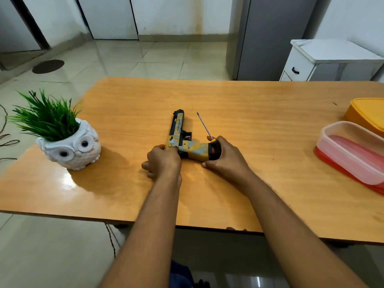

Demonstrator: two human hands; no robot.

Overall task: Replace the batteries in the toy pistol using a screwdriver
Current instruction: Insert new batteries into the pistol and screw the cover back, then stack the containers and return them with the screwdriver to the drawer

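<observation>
A yellow and black toy pistol [179, 134] lies on its side on the wooden table [239, 104], barrel pointing away from me and grip pointing right. My left hand [162, 161] holds the rear of its slide. My right hand [225, 155] is wrapped around the black and orange handle of a screwdriver [205, 127] and also touches the butt of the grip. The thin metal shaft points up and away to the left, its tip in the air. No batteries are visible.
A white owl pot with a green plant [68, 146] stands at the table's left. At the right edge sit a clear plastic box with a red base [353, 152] and an orange lidded box [367, 113]. A white cabinet [324, 61] stands behind.
</observation>
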